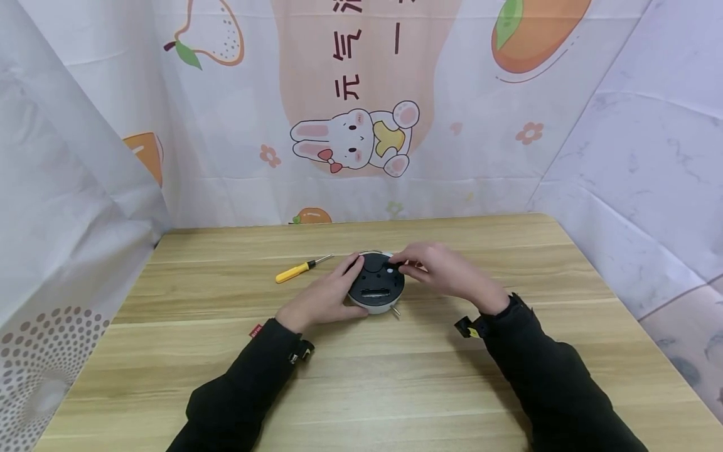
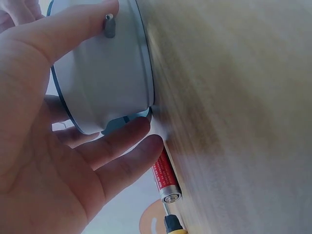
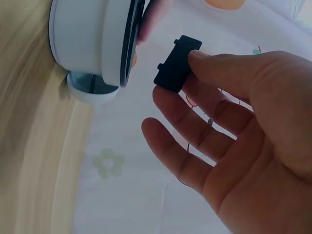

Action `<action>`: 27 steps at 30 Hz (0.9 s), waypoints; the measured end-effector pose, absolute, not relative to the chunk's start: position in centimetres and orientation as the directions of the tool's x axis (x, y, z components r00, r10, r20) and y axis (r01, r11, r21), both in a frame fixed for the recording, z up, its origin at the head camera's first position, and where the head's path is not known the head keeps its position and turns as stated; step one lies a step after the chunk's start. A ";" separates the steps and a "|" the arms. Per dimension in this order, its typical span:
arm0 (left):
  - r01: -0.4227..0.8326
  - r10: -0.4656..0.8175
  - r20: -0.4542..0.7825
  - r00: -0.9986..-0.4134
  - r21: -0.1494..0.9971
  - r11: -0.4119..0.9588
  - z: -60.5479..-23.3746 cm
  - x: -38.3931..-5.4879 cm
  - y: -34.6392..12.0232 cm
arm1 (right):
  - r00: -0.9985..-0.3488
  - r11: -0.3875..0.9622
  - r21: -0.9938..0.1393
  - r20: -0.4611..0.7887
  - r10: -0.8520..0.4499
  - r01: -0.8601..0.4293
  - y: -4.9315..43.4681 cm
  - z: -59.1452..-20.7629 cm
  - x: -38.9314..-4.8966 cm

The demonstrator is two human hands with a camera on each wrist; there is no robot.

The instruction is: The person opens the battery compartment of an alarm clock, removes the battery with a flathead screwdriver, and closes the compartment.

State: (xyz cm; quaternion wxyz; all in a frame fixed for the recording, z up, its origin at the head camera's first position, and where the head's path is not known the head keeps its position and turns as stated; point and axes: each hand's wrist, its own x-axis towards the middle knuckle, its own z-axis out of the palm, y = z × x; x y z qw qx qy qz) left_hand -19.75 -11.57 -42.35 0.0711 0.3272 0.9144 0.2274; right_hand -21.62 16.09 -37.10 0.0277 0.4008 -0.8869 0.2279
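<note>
A round alarm clock (image 1: pixel 375 279) lies face down on the table, its black back up and its light grey side visible below. Near the lower edge of the back is an uncovered battery slot (image 1: pixel 375 292). My left hand (image 1: pixel 326 295) grips the clock from the left, the thumb along its side next to a short metal foot (image 2: pixel 110 27). Between thumb and fingers, my right hand (image 1: pixel 443 270) pinches a small black battery cover (image 3: pixel 178 63) with two tabs, held over the clock's upper right. A bell (image 3: pixel 92 90) shows below the clock body in the right wrist view.
A yellow-handled screwdriver (image 1: pixel 292 272) lies left of the clock. Close to the left fingertips is a red battery (image 2: pixel 165 176), hidden from the head view. Behind the wooden table (image 1: pixel 361 389) hangs a printed white curtain (image 1: pixel 226 138).
</note>
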 end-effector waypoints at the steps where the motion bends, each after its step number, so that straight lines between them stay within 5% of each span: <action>1: 0.565 0.630 0.018 -0.776 0.464 0.683 -42.4 -19.8 -11.6 | -0.669 0.569 -0.375 0.237 -0.704 -0.732 16.0 -37.1 -21.5; 11: 0.558 0.626 0.015 -0.779 0.473 0.682 -42.5 -19.8 -11.6 | -0.556 0.465 -0.337 0.263 -0.789 -0.819 14.4 -37.7 -20.9; 27: 0.625 0.633 0.130 -0.763 0.396 0.673 -41.4 -19.9 -12.1 | -0.556 0.459 -0.355 0.248 -0.793 -0.814 13.7 -38.8 -20.8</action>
